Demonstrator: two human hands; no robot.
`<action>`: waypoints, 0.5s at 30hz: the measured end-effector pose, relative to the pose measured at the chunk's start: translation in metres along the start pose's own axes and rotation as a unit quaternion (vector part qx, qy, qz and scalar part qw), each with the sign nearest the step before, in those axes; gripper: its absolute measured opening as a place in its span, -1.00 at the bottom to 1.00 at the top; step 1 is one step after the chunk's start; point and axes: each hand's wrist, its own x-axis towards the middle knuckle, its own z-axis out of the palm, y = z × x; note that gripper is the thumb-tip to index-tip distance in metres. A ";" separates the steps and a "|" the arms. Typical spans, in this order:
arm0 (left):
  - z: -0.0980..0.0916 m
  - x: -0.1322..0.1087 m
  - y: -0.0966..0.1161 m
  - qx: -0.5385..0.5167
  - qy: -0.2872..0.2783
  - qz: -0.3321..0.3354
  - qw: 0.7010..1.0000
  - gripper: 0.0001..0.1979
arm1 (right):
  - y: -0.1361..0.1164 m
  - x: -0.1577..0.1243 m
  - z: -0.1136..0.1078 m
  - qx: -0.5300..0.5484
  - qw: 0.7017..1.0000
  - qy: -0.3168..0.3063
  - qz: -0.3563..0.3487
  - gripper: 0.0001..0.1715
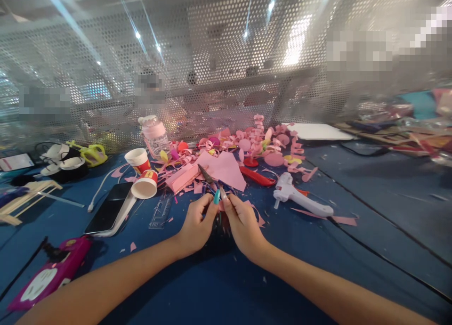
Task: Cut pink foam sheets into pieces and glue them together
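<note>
My left hand [198, 223] and my right hand [246, 226] meet over the blue table, thumbs and fingers pinched close together. What they grip, if anything, is too small or hidden to make out. A bit of pink shows just below the fingertips. Directly beyond the fingers lies a pair of scissors [205, 175], dark blades pointing away and to the left, its blue handles partly covered by my hands. Under and behind the blades is a large pink paper sheet [228, 168], with a folded pink strip [183, 178] to its left.
Behind sits a heap of pink paper cutouts [273, 159]. To the right are a red-handled tool [257, 176] and a white glue gun [303, 199] with its cord. Leftward lie paper cups [144, 186], a phone [110, 207], a clear stencil [160, 213], a bottle [154, 132] and a magenta pack [52, 278].
</note>
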 end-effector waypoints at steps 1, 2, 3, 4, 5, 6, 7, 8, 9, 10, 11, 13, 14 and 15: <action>0.000 0.000 -0.001 -0.002 0.002 -0.003 1.000 -0.70 | 0.000 0.000 0.000 0.015 1.000 0.000 0.011 -0.60; 0.000 0.000 -0.002 -0.006 0.003 -0.005 1.000 -0.70 | 0.000 0.000 0.000 0.031 0.999 0.001 0.020 -0.60; 0.000 0.000 -0.002 -0.012 0.004 -0.006 1.000 -0.69 | 0.001 0.000 0.000 0.048 0.998 0.001 0.028 -0.60; 0.000 0.000 -0.003 -0.019 0.004 -0.007 1.000 -0.69 | 0.001 0.000 0.001 0.067 0.997 0.002 0.036 -0.59; 0.000 0.000 -0.004 -0.029 0.003 -0.010 1.000 -0.69 | 0.001 -0.001 0.002 0.092 0.995 0.000 0.046 -0.59; 0.001 0.000 -0.004 -0.040 0.003 -0.014 0.999 -0.69 | 0.001 -0.001 0.003 0.122 0.991 -0.004 0.060 -0.59; 0.001 0.000 -0.004 -0.054 0.001 -0.019 0.998 -0.69 | 0.000 -0.002 0.004 0.154 0.985 -0.011 0.077 -0.59; 0.001 0.000 -0.004 -0.069 -0.002 -0.024 0.997 -0.69 | 0.000 -0.002 0.005 0.188 0.977 -0.022 0.097 -0.59; 0.001 0.000 -0.004 -0.085 -0.005 -0.027 0.996 -0.69 | -0.001 -0.002 0.006 0.220 0.968 -0.033 0.118 -0.59; 0.001 0.000 -0.004 -0.098 -0.007 -0.029 0.995 -0.69 | -0.002 -0.002 0.007 0.247 0.958 -0.043 0.139 -0.58; 0.001 0.001 -0.004 -0.107 -0.009 -0.030 0.994 -0.69 | -0.003 -0.002 0.008 0.268 0.949 -0.050 0.157 -0.58; 0.001 0.002 -0.004 -0.108 -0.015 -0.032 0.994 -0.69 | -0.004 -0.001 0.008 0.292 0.939 -0.051 0.177 -0.58; 0.001 0.003 -0.004 -0.102 -0.018 -0.035 0.994 -0.69 | -0.004 0.000 0.008 0.297 0.937 -0.047 0.179 -0.58; 0.001 0.003 -0.004 -0.093 -0.020 -0.037 0.995 -0.69 | -0.003 0.000 0.008 0.297 0.937 -0.041 0.178 -0.58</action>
